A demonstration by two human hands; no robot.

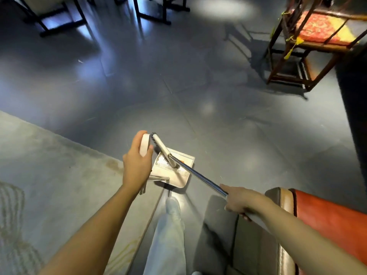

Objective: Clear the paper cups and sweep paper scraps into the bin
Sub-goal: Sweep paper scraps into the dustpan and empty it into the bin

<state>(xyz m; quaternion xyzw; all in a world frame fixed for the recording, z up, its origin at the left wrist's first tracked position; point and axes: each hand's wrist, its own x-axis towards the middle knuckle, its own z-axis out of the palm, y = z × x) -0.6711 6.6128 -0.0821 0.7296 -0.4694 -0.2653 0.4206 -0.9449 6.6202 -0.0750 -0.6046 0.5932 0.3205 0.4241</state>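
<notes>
Down over the floor [218, 100], left hand [137, 164] wraps the white dustpan handle [144, 145]; right hand [240, 201] clamps tight round the broom pole [198, 175].

White dustpan [174, 179] by the left hand [137, 165]; silver broom pole [198, 174] in the right hand [240, 201]; orange-red cushion [327, 219] beside it.

Grey floor [218, 116], dustpan [184, 176] on it, rug [49, 165] L, wooden chair [317, 44] top R

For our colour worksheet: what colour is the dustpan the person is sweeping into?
The dustpan is white, shown best in the head view.
</notes>
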